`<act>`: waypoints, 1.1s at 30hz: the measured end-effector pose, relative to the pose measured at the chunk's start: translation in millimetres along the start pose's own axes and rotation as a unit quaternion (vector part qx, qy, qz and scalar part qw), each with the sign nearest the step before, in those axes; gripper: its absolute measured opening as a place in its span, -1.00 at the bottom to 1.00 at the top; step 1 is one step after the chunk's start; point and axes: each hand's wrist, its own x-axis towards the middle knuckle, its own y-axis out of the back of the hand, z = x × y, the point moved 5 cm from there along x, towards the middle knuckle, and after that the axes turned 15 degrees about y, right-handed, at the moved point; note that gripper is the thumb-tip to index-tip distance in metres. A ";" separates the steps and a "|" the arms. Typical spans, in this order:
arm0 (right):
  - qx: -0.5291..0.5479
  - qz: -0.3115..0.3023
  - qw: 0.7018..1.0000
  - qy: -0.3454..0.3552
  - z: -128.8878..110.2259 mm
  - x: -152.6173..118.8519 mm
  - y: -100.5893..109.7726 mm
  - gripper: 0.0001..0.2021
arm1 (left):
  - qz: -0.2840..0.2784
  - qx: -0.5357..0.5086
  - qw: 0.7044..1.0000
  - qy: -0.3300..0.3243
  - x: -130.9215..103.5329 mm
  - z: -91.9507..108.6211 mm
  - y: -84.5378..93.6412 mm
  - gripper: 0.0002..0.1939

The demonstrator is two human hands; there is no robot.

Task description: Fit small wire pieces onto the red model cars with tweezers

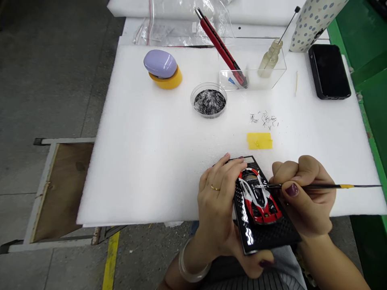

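My left hand (pixel 220 197) is wrapped round a black display base (pixel 246 229), fingers over its far left edge and thumb at the near edge. On that base sits a red, white and black model car (pixel 263 209). Between thumb and fingers, my right hand (pixel 305 193) pinches a thin black brush-like tool (pixel 323 186) with a yellow band. Its fine tip points left and lies over the middle of the car; whether it touches the car I cannot tell. Beyond the hands, a piece of yellow tape (pixel 260 141) lies on the white foam sheet (pixel 145 169).
Short black strands (pixel 266 119) lie scattered past the tape. A round clear dish (pixel 209 100) holds more. Behind stand a clear box (pixel 254 78) with a red utility knife (pixel 219 44) and small bottle (pixel 270 58), a lilac-and-yellow object (pixel 161 66), a black device (pixel 329 72) and a dotted cup (pixel 314 24).
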 end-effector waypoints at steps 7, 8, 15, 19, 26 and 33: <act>0.006 -0.002 1.000 0.007 -1.2 -1.6 0.7 -0.85 | 0.012 -0.006 1.000 -0.012 0.1 4.0 -0.7 -0.36; 0.007 -0.001 1.000 0.008 -1.0 -1.9 0.8 -0.85 | 0.012 -0.007 1.000 -0.014 0.1 4.4 -0.9 -0.29; 0.002 0.004 1.000 0.010 -0.5 -2.2 0.3 -0.86 | 0.009 -0.006 1.000 -0.027 0.7 6.1 -0.5 0.04; -0.009 0.008 1.000 0.011 -0.9 -1.4 0.0 -0.85 | 0.009 -0.004 1.000 -0.024 -0.2 5.8 -0.5 0.08; 0.001 0.008 1.000 0.007 -1.5 -1.7 -0.6 -0.85 | 0.012 -0.007 1.000 -0.024 0.1 5.4 -0.9 0.10; -0.001 0.004 1.000 0.011 -0.6 -1.4 -0.2 -0.85 | 0.003 0.003 1.000 -0.021 -0.4 4.4 -0.3 0.10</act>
